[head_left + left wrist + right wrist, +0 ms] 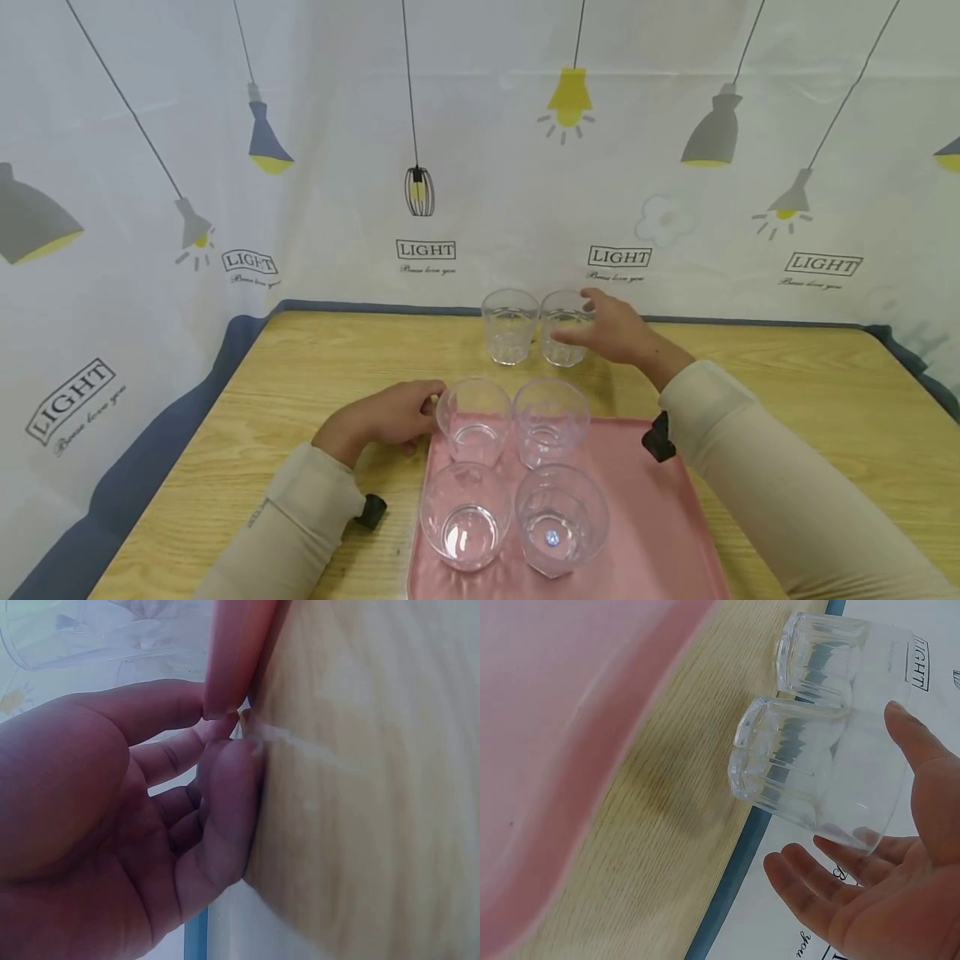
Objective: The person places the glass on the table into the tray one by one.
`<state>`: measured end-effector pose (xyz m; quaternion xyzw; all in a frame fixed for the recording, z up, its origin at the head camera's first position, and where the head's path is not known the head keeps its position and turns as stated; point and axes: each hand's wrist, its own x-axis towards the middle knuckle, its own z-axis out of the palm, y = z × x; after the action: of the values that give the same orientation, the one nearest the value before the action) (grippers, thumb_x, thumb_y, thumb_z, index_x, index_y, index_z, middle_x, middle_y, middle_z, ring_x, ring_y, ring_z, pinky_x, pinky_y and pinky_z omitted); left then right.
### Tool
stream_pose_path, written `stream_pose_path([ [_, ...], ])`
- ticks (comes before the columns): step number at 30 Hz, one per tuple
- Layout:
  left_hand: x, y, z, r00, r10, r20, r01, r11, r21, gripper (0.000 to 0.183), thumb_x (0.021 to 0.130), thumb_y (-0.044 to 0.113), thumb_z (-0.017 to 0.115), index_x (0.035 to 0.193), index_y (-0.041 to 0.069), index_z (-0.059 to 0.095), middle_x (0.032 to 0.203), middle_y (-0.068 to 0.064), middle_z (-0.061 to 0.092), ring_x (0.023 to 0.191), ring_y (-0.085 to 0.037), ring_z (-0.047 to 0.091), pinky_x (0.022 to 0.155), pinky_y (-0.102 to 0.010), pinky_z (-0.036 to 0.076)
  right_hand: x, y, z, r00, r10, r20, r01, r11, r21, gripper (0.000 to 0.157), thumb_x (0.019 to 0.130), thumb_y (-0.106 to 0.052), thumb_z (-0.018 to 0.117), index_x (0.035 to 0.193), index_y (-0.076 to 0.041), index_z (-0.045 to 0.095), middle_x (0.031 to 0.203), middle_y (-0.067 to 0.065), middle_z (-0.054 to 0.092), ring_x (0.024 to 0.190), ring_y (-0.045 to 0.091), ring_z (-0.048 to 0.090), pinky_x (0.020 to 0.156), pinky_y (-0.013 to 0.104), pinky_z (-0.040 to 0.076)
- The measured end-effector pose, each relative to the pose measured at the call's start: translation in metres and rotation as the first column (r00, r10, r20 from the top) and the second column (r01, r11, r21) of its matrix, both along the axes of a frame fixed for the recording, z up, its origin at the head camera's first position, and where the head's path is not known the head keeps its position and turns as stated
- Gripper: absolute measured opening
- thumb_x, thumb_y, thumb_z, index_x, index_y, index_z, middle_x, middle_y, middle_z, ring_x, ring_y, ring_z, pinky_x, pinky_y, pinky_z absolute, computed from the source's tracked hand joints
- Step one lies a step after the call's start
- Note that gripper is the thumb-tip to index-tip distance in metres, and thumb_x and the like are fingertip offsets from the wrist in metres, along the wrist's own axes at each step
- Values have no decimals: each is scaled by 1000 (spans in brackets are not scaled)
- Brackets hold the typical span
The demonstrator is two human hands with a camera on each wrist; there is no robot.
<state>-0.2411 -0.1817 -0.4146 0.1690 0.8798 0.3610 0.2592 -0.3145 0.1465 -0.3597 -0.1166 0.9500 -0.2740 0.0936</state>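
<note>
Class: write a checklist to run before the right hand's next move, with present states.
1. Right hand positioned at the back-right clear, faceted, glass-like tumbler: ok, thumb and fingers around it.
2. Firm grip: not ok, fingers open.
3. Smooth pink rectangular tray steadied: ok, left hand holds its edge.
4. Four similar clear tumblers on tray upright: ok.
5. Bare tray space: ok, right side.
6. Gap from the clear back-left tumbler: cannot tell.

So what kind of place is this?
Perhaps a small tabletop work corner: a wood-grain table, a lamp-print sheet behind it, and clear cups on a pink tray.
</note>
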Motion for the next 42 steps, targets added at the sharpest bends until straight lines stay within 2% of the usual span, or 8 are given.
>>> stream_pose_path([
  [9,0,1,0,1000,-6,3,6,1000,3,13,99,15,59,111,16,57,72,-2,50,52,-15,52,53,-29,51,2,4,-4,1000,1,-25,-2,1000,-15,94,89,-46,72,153,4,25,145,26,50,133,46,48,109,58,41],
  [18,-1,1,-1,1000,3,-12,-3,1000,-17,11,98,17,60,109,18,57,74,-3,52,53,-16,55,54,-29,51,10,6,-5,1000,2,10,-1,997,-77,94,89,-44,73,154,2,23,148,26,47,132,45,49,109,57,42],
  [24,-2,1,-2,1000,-6,-14,6,1000,-16,11,98,17,60,109,17,57,74,-3,52,53,-16,55,54,-29,51,16,8,-10,999,-17,-40,15,998,-64,95,88,-50,72,153,3,26,145,27,49,125,44,55,105,58,46],
  [30,-1,2,-1,1000,3,-6,-3,1000,-20,11,98,17,60,109,17,57,74,-3,52,54,-16,55,54,-28,50,21,13,-12,997,-24,-74,20,998,-55,97,87,-52,72,152,5,27,143,29,51,125,45,55,104,58,46],
  [39,1,2,1,1000,9,2,-9,1000,-8,13,98,18,60,111,16,57,74,-3,51,54,-16,55,54,-29,51,39,28,-8,996,-14,-85,7,997,-75,98,86,-53,72,153,1,27,144,26,51,112,37,67,92,51,54],
  [42,1,1,0,1000,4,-1,-4,1000,-3,10,97,15,59,107,15,57,72,-2,50,53,-16,54,53,-28,50,46,32,-6,996,-8,-94,0,996,-85,98,86,-54,72,153,1,27,144,26,51,114,37,66,90,49,56],
])
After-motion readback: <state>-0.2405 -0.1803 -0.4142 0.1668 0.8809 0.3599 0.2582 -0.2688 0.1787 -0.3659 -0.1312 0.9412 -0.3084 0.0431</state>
